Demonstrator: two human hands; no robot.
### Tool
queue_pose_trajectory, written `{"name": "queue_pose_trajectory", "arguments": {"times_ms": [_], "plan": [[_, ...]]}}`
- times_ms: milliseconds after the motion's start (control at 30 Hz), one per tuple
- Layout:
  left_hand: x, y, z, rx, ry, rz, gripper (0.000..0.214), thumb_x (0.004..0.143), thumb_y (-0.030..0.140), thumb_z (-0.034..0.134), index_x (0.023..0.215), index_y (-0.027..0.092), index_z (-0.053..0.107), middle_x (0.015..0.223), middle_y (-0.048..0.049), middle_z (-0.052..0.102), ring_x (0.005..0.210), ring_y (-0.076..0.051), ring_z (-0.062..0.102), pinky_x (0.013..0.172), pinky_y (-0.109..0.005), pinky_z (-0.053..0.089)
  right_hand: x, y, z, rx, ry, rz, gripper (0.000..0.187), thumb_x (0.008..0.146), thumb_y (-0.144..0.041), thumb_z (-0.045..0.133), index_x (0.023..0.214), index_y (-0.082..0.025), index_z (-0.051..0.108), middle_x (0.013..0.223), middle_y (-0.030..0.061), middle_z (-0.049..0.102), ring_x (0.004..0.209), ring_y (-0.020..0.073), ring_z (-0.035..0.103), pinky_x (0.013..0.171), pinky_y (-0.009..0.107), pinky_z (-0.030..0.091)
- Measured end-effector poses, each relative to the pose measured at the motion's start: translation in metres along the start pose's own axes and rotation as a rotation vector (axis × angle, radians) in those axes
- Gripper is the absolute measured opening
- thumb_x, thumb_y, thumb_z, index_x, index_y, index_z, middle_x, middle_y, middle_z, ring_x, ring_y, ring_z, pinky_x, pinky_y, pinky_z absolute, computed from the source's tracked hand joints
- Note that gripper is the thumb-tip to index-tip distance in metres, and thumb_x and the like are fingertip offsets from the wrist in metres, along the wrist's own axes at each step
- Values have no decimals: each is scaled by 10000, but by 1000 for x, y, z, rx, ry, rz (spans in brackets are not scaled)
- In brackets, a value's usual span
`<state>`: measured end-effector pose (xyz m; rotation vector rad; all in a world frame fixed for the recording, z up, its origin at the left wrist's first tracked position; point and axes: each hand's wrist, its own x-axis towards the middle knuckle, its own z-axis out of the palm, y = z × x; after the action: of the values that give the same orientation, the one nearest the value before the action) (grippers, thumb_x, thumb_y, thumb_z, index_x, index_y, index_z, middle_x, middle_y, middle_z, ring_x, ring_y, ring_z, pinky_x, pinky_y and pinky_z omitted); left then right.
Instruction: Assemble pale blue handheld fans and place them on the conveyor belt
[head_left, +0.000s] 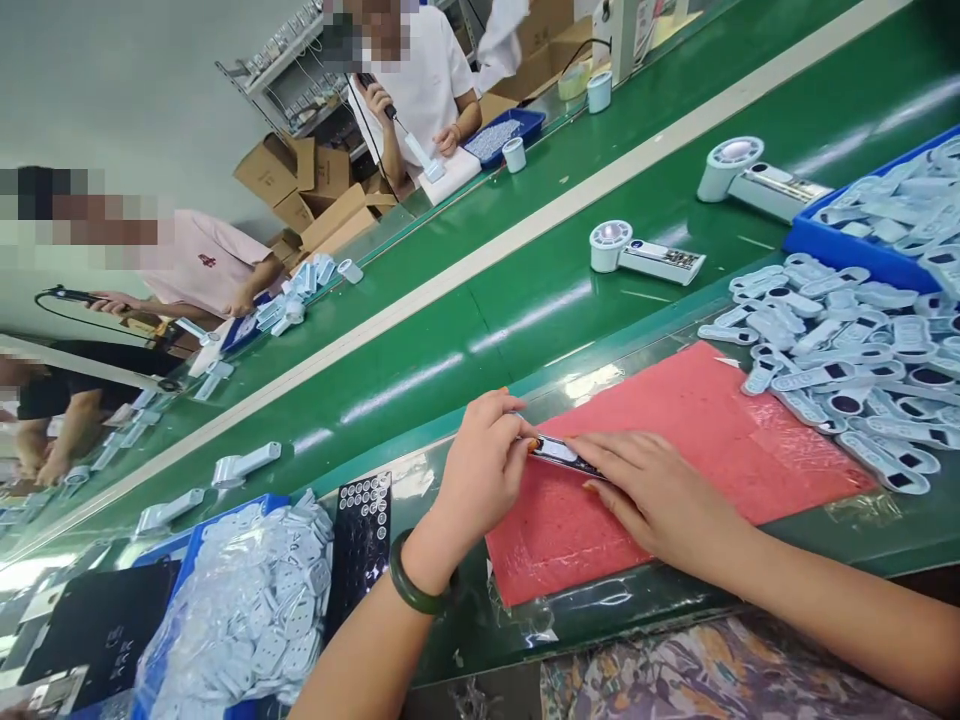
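Note:
My left hand point(484, 465) and my right hand point(652, 490) meet over a red mat point(697, 420) on the green bench. Together they hold a small flat plastic part point(556, 452) with a dark glossy face, lying on the mat. The left fingers pinch its left end. The right fingers lie along its right side and press on it. A dark green bangle point(416, 590) circles my left wrist.
A heap of pale blue plastic parts point(847, 350) lies right of the mat, beside a blue tray point(877, 215) of more. Two assembled white devices point(645, 255) ride the green conveyor. At left sit a black sticker sheet point(360, 540) and bagged white parts point(262, 600). Other people work across the belt.

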<state>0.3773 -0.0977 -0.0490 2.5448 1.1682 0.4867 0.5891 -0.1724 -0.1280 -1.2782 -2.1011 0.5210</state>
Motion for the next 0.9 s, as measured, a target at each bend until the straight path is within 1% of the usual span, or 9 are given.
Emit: {"name": "queue_pose_trajectory", "arguments": {"times_ms": [233,500,667,900], "plan": [[5,1,3,-27,-51,-38,153,932,69,521,896,184,617,1204,-94,623,1254,-244,527,1089,-485,469,1,1,0,-2,-3,7,443,1031,-195,453,1468,-250,409,1341,68,577,1147,265,536,982,487,451],[8,3,0,-102,-74,-108,169,921,54,522,861,191,599,1225,-90,618,1263,-236,528,1062,-478,477,2,1,-1,-11,-4,7,436,1031,-189,448,1462,-237,407,1333,88,579,1137,274,542,975,484,449],[8,3,1,-88,-102,-83,178,920,46,512,855,192,590,1225,-99,615,1284,-241,516,1090,-498,461,2,1,-1,-12,-9,9,444,1035,-199,446,1474,-243,403,1339,88,579,1142,274,548,975,483,450],[9,3,1,-114,-90,-101,171,931,51,508,866,193,579,1190,-100,622,1239,-216,550,1047,-447,486,2,1,-2,-9,-10,16,443,1035,-200,447,1474,-243,410,1339,83,578,1146,269,544,975,475,445]]}}
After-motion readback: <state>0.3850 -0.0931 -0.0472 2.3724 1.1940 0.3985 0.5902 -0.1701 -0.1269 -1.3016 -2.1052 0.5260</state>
